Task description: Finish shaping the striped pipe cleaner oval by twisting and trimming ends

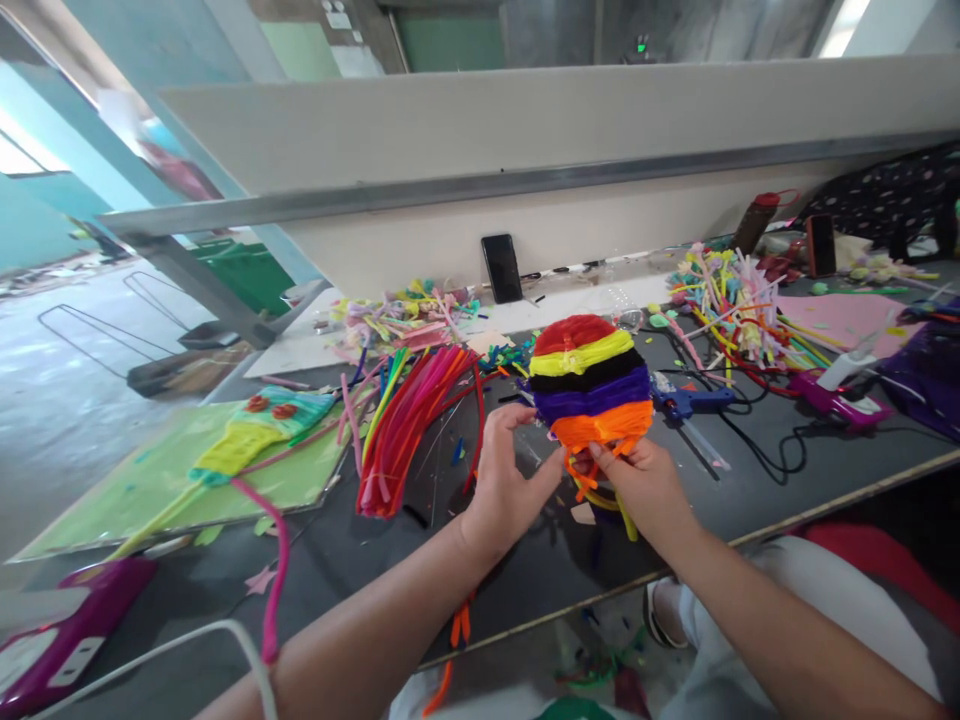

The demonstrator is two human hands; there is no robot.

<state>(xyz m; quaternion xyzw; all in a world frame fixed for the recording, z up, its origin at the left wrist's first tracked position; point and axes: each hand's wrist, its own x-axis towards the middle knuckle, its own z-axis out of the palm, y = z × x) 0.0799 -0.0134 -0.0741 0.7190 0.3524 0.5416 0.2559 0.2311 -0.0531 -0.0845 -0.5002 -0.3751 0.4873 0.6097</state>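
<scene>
A rounded striped pipe-cleaner craft [592, 375] is held up over the dark table, with red, yellow, black, purple and orange bands from top to bottom. My right hand [651, 490] grips its lower end, thumb pressed on the orange band where loose orange ends stick out. Yellow stems hang below that grip. At the craft's left edge is my left hand [506, 480], thumb and forefinger curved apart with a gap between them. Whether its fingertips touch the craft I cannot tell. Just left of it lies a bundle of red and pink pipe cleaners [416, 425].
A blue glue gun [694, 400] with its cord lies to the right, near a magenta power strip [840, 400]. A phone [501, 268] leans at the back. A yellow and teal pipe-cleaner piece [247, 440] rests on a green sheet [97, 495]. Cut-stem piles [739, 305] sit at the back right.
</scene>
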